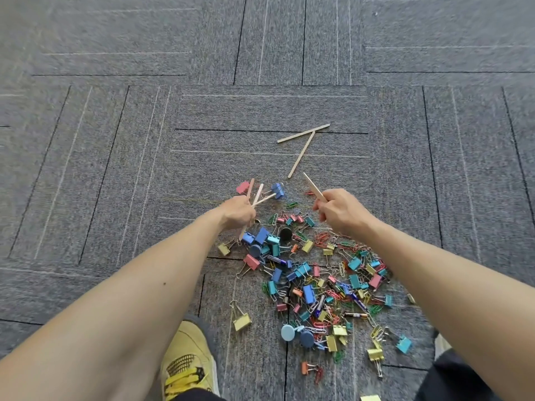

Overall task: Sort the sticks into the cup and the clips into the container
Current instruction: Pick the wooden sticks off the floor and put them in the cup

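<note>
The sorting looks barely begun, judging by how much lies loose. On the grey carpet floor (115, 169) sits a wide heap of binder clips and paper clips (312, 279) in many colours, with a few round magnets and what appear to be small batteries mixed in; none of it is in any container, and neither the cup nor the container shows anywhere in view. The left hand (238, 214) is clenched around a small fan of wooden sticks (256, 195), three as far as can be told, their tips splaying up and away from the fist. The right hand (338, 211) pinches a single stick (314, 188) that points up and to the left. Two more sticks on the carpet (302, 143) lie beyond the heap, touching in a rough T shape, well apart from both hands. So the sticks are being gathered first: some are in hand, two remain to collect, and all must yet go into the cup. The clips seem wholly untouched.
</note>
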A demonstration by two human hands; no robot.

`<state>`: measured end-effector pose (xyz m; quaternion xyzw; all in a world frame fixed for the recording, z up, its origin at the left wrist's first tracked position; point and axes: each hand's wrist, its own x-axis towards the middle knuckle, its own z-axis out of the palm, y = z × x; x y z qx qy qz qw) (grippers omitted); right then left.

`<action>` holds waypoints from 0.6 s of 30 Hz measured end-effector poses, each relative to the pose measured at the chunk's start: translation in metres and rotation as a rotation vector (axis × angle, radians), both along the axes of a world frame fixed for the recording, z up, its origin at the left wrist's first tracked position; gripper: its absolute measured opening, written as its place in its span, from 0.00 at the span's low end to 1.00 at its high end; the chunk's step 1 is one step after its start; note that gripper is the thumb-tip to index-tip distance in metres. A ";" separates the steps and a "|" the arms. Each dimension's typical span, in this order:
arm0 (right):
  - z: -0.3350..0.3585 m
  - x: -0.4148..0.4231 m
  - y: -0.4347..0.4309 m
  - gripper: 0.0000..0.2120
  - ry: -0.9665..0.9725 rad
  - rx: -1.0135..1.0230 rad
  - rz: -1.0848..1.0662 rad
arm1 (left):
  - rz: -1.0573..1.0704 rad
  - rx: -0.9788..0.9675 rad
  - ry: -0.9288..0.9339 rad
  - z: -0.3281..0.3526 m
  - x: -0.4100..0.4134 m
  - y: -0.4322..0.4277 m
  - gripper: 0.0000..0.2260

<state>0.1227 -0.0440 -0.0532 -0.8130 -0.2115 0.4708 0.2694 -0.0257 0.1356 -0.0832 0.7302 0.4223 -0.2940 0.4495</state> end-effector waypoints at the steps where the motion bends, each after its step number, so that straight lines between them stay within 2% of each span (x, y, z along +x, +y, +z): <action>1: 0.001 0.000 0.001 0.12 -0.008 0.004 0.005 | 0.022 -0.055 -0.008 0.005 -0.001 0.002 0.03; 10: 0.007 -0.001 0.010 0.11 -0.039 0.065 0.028 | 0.276 -0.259 -0.179 0.029 0.000 0.001 0.08; 18: -0.002 0.020 0.008 0.12 0.007 0.054 -0.048 | 0.060 0.106 -0.282 0.022 0.055 0.013 0.05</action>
